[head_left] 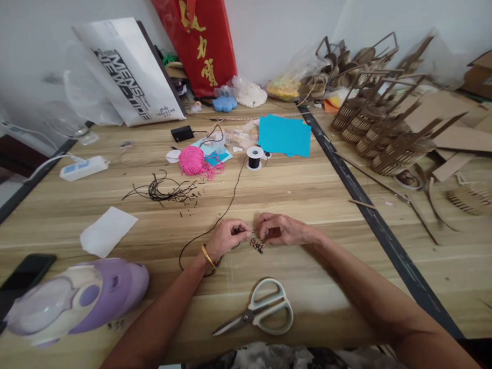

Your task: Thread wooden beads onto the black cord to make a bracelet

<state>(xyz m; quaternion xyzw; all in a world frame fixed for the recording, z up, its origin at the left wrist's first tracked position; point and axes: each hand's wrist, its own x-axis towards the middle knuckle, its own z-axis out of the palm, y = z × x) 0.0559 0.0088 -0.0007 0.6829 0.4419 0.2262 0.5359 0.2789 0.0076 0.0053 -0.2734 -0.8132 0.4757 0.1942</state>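
My left hand point(229, 236) is closed in a pinch on a thin black cord point(209, 229), close to its end. That cord loops over the table and runs back to a white spool point(254, 158) wound with black. Just to the right, my right hand point(280, 229) is also closed, thumb and fingers together near the cord's tip; what it pinches is too small to make out. A small cluster of dark, multicoloured beads point(257, 245) lies on the wood between and just below both hands. Scissors point(260, 310) with pale handles lie nearer to me.
Pink yarn point(192, 160), blue sheets point(285, 136) and cut black cords point(161, 188) lie farther back. At left are a purple-and-white device point(88, 297), a phone point(25, 278), white paper point(108, 231) and a power strip point(84, 168). Woven baskets point(383, 131) crowd the right side.
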